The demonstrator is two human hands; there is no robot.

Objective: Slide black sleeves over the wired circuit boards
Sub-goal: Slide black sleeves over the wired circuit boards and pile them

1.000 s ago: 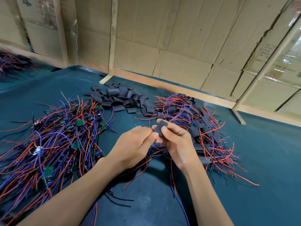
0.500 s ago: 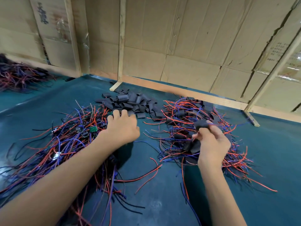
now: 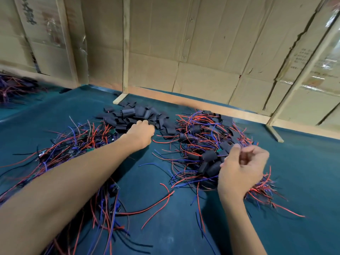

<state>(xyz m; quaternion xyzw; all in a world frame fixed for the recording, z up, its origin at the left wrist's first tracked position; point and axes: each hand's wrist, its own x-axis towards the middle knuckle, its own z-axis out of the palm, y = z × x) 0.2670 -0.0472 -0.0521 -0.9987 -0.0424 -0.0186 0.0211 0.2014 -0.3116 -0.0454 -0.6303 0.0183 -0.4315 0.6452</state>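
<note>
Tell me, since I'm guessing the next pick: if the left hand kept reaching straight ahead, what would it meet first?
Most likely the loose black sleeves. The left hand points at that heap and its fingertips look already at its near edge, though real contact is unclear from this angle.

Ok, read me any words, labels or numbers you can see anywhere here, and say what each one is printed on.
None can be read.
Dark printed characters on the cardboard panel at upper left: too blurred to read.
Small lines of print on the cardboard panel at right: too small to read.
The black sleeves, the wired circuit boards and the green table cover show no visible text.
</note>
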